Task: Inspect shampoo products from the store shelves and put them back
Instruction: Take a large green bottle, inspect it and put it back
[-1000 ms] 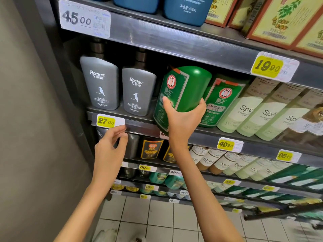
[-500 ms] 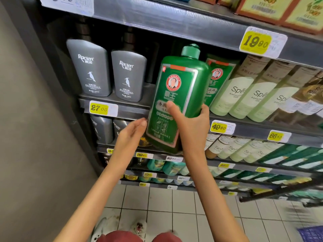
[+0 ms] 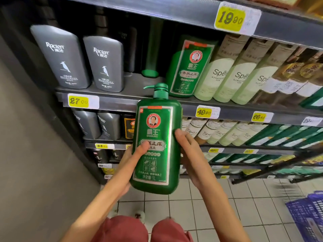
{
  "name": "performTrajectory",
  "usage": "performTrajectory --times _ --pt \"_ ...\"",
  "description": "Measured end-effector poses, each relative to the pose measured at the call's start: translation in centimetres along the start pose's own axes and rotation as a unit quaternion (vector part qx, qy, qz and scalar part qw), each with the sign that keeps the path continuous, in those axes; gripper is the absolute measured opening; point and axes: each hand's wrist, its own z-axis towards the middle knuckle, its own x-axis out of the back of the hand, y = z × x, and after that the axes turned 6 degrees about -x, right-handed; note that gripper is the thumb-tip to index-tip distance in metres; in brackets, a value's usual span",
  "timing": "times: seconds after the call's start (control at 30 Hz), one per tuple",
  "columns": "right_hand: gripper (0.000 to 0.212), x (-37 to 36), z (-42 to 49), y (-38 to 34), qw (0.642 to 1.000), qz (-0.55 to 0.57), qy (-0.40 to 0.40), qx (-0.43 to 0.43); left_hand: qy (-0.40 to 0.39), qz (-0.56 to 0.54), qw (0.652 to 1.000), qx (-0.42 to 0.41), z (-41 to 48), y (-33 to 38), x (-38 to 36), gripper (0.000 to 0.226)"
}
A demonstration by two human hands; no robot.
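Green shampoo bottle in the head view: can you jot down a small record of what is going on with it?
Item: green pump bottle, label reads BAWANG and 1L
Position: roughly upright, pump on top, held in front of the shelves
Left hand: holds the lower left side, thumb on the label
Right hand: holds the right side
Matching item: second green bottle on the shelf above
Shelf neighbours: grey Raclen bottles to the left, pale Spes bottles to the right
Floor: blue basket at lower right
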Motion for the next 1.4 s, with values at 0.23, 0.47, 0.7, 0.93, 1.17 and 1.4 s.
performTrajectory --times 0.23,0.47,0.7,0.93,1.17,1.4 --pt "0.055 0.6 1.1 0.2 0.991 0.122 -0.052 0.026 -0.075 0.103 0.991 0.028 0.3 0.8 -0.3 0.096" --pt "0.034 -0.1 2.3 -0.2 0.985 0.130 0.096 0.053 -0.051 0.378 0.924 -0.023 0.4 0.0 -2.0 0.116" --pt "0.060 -0.4 2.0 -0.8 0.991 0.066 0.110 0.028 0.003 0.305 0.951 -0.042 0.2 -1.1 -3.3 0.107" --pt "0.064 2.5 1.6 0.2 0.990 0.137 -0.036 0.009 -0.196 -0.095 0.971 0.101 -1.4 1.0 -0.5 0.060" --pt "0.058 1.0 3.5 1.7 0.909 0.377 -0.174 -0.037 -0.249 -0.125 0.956 0.088 -0.7 0.3 0.1 0.056" --pt "0.076 1.4 3.3 0.3 0.993 0.059 0.065 0.079 -0.112 0.261 0.958 0.037 0.7 0.5 -0.2 0.115"
